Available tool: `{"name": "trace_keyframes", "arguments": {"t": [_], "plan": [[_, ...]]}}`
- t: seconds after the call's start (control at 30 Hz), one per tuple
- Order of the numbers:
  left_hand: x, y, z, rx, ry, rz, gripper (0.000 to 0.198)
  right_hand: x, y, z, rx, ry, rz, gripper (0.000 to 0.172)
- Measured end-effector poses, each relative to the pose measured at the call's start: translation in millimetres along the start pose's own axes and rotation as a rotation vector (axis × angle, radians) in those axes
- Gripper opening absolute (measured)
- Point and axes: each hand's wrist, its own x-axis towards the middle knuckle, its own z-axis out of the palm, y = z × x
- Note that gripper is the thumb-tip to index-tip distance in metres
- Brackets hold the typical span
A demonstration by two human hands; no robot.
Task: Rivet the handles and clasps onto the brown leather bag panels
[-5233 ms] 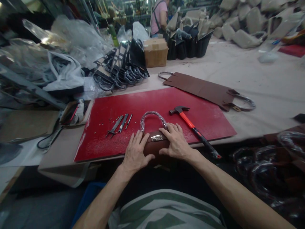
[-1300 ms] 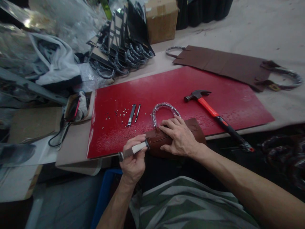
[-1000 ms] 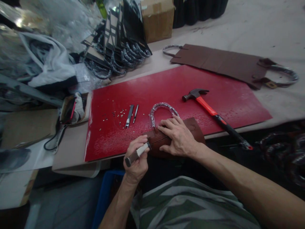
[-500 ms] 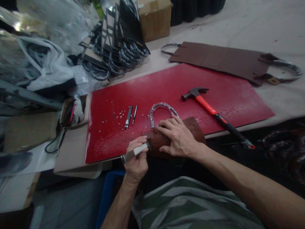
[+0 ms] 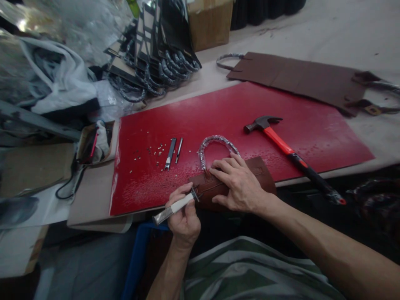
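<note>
My left hand (image 5: 184, 214) is closed round a metal punch (image 5: 175, 209) with a white band about its shaft. The tool's wider head meets the left edge of a brown leather bag piece (image 5: 265, 177). Across that leather my right hand (image 5: 239, 181) lies flat, fingers spread, pressing on it. A plastic-wrapped handle (image 5: 217, 139) loops up from the piece onto the red board (image 5: 215, 104). To the right rests a claw hammer (image 5: 283, 148) with an orange and black handle. A flat dark punch (image 5: 170, 154) and a thin metal rod (image 5: 179, 150) lie on the board.
Small cut-out bits (image 5: 156, 151) are scattered on the board's left. Behind lies a flat brown bag panel (image 5: 290, 79) with wrapped handles. Several black bag pieces (image 5: 150, 54) stand near a cardboard box (image 5: 211, 25). A small open box (image 5: 96, 141) sits at left.
The punch in my left hand has swung so more of its shaft shows, its head still at the leather's edge. My right hand stays on the leather. The view has shifted slightly.
</note>
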Motion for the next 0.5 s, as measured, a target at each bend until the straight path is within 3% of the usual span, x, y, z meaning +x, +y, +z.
{"name": "trace_keyframes", "arguments": {"t": [0.3, 0.5], "plan": [[27, -1, -13.4, 0.080, -0.230, 0.090, 0.017, 2, 1, 1, -0.006, -0.032, 0.012, 0.072], [34, -3, -13.9, 0.101, -0.302, 0.138, 0.016, 1, 1, 3, 0.011, -0.026, 0.019, 0.070]]}}
